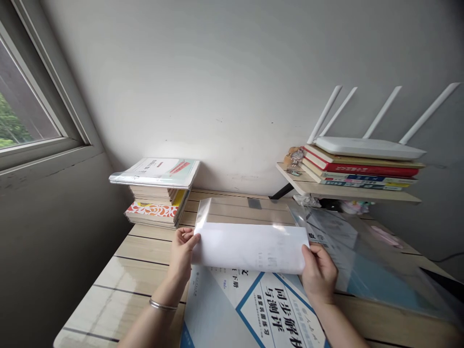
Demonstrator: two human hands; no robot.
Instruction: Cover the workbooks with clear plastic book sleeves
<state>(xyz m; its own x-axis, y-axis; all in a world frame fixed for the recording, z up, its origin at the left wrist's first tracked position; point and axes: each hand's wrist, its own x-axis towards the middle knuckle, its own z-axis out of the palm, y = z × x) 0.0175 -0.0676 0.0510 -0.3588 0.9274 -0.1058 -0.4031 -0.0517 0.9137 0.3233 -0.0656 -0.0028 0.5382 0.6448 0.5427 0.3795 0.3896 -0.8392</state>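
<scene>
A clear plastic book cover (232, 211) with a white panel (232, 246) along its near side is raised over the desk. My left hand (183, 249) pinches the left end of the white panel between thumb and fingers. At the right end, my right hand (319, 270) grips it the same way, thumb on top. Below the panel lies a blue and white workbook (217, 309), its cover printed with large dark characters. The panel hides the workbook's far edge.
On the desk (108, 290), a stack of books (154, 212) stands at the back left. Another clear-covered blue and white book (380, 275) lies to the right. Over it, a small shelf (362, 193) bears books (362, 169) and a white router (369, 147). A window (29, 106) is at left.
</scene>
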